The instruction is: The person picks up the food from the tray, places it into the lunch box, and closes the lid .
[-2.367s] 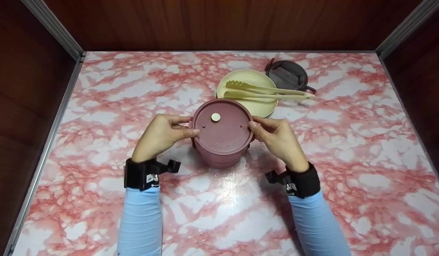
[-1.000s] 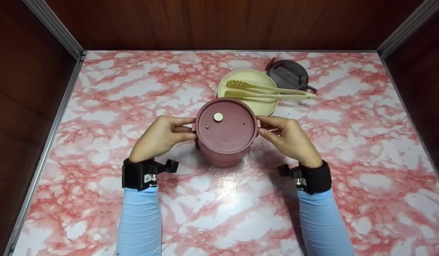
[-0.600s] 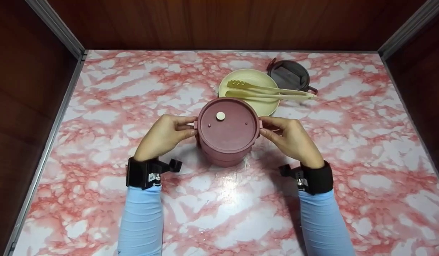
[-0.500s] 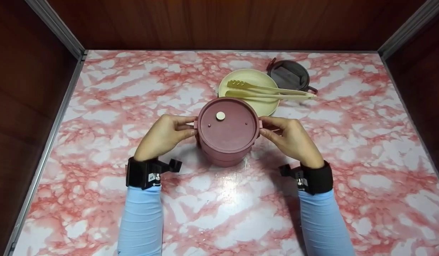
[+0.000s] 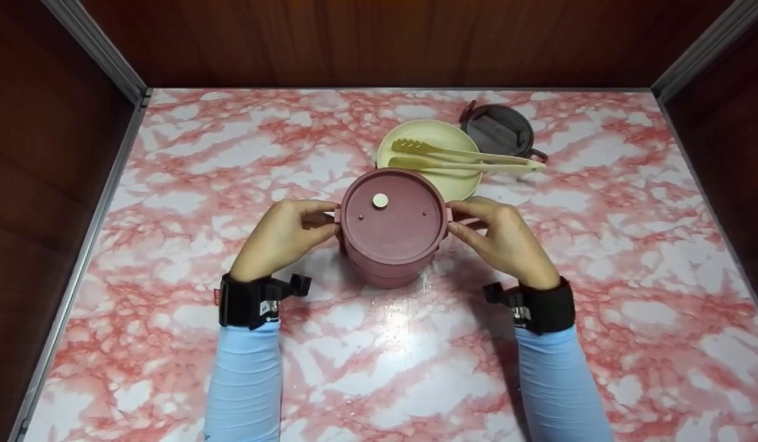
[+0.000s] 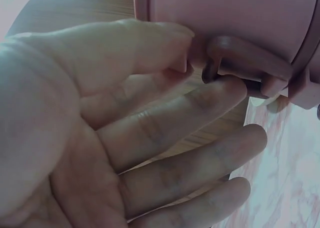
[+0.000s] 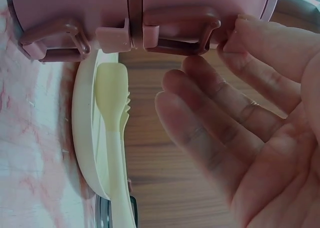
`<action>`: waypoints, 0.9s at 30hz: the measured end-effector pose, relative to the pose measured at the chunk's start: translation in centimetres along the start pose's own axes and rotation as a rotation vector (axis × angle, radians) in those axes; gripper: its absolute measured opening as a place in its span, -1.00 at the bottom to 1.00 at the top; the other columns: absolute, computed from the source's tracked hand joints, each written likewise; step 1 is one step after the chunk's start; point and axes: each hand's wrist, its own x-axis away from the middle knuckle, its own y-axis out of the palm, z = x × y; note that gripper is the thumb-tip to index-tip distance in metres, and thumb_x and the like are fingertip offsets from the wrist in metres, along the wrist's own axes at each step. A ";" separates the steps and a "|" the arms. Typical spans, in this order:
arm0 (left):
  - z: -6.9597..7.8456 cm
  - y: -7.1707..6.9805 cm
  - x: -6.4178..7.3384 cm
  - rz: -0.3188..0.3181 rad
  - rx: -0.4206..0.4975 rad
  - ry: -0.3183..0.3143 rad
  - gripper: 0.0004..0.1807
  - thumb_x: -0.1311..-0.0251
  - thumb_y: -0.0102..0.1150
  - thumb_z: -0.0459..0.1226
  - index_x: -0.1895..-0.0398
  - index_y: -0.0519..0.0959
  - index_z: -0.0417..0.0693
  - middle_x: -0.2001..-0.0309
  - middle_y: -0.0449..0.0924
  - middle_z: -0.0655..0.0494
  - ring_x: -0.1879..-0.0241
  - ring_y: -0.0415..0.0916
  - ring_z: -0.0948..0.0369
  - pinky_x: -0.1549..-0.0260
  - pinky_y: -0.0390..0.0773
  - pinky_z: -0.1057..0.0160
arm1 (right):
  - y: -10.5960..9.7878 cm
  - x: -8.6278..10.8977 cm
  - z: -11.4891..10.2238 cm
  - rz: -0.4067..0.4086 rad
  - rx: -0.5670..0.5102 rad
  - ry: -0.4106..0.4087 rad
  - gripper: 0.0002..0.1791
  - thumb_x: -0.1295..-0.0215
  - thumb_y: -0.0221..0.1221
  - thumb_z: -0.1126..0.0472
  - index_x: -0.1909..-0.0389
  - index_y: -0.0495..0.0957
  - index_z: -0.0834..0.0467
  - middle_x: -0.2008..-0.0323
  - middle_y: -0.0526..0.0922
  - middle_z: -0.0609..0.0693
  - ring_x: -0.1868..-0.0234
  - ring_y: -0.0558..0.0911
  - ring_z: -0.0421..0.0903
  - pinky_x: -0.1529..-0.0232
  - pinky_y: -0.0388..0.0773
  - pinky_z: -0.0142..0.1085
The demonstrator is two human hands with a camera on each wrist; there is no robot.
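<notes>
A two-tier mauve pot (image 5: pixel 388 273) stands before me, topped by a flat lid (image 5: pixel 394 230) with a pale round knob (image 5: pixel 380 201). My left hand (image 5: pixel 279 236) pinches a small tab (image 6: pixel 183 63) at the lid's left side between thumb and forefinger. Across from it, my right hand (image 5: pixel 500 236) pinches the matching tab (image 7: pixel 234 44). The other fingers of both hands extend below, near the upper tier's loop handles, the right one (image 7: pixel 182 33) and the left one (image 6: pixel 250 58). The pot's inside is hidden.
Behind the pot is a cream pan or plate (image 5: pixel 425 127) with a cream slotted utensil (image 5: pixel 416 146) and a flat-bladed one (image 5: pixel 410 163) lying across it. A dark two-handled pot or lid (image 5: pixel 496 129) sits at the back right. Dark wood walls (image 5: pixel 379 43) enclose the marbled table (image 5: pixel 391 368).
Both thumbs have moved from the lid's top edge to the tabs at its sides. The pot appears slightly farther right; over the last half second almost nothing differs.
</notes>
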 end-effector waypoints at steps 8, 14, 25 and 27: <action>-0.7 0.1 -0.3 -0.056 0.008 0.010 -0.57 -0.17 0.41 -0.23 -0.14 0.64 -0.03 0.11 0.71 0.16 0.13 0.65 0.22 0.11 0.59 0.20 | 0.1 -0.1 0.3 -0.028 -0.011 0.034 -0.57 -0.22 0.38 0.19 -0.12 0.64 0.14 -0.01 0.68 -0.01 0.03 0.67 -0.05 0.02 0.60 -0.10; -1.0 0.1 -0.4 -0.062 0.011 0.001 -0.52 -0.14 0.44 -0.21 -0.16 0.62 -0.06 0.12 0.71 0.14 0.14 0.65 0.21 0.13 0.60 0.22 | 0.1 -0.1 0.6 -0.054 0.009 0.059 -0.55 -0.22 0.39 0.15 -0.13 0.64 0.14 -0.03 0.69 0.01 0.03 0.67 0.05 0.01 0.59 -0.06; -1.8 -0.8 0.1 -0.067 -0.059 -0.087 -0.53 -0.14 0.43 -0.23 -0.15 0.63 -0.11 0.05 0.70 0.05 0.08 0.63 0.11 0.08 0.59 0.14 | -0.9 0.3 1.4 -0.088 -0.009 0.083 -0.54 -0.21 0.39 0.18 -0.15 0.63 0.06 -0.09 0.66 -0.07 -0.04 0.65 0.01 -0.05 0.57 -0.13; -2.0 -0.7 0.1 -0.084 -0.066 -0.112 -0.53 -0.14 0.43 -0.25 -0.15 0.62 -0.14 0.10 0.71 0.05 0.11 0.65 0.14 0.10 0.60 0.15 | -1.1 0.4 1.5 -0.099 -0.016 0.099 -0.53 -0.20 0.40 0.22 -0.16 0.63 0.05 -0.10 0.65 -0.07 -0.04 0.66 0.01 -0.05 0.57 -0.12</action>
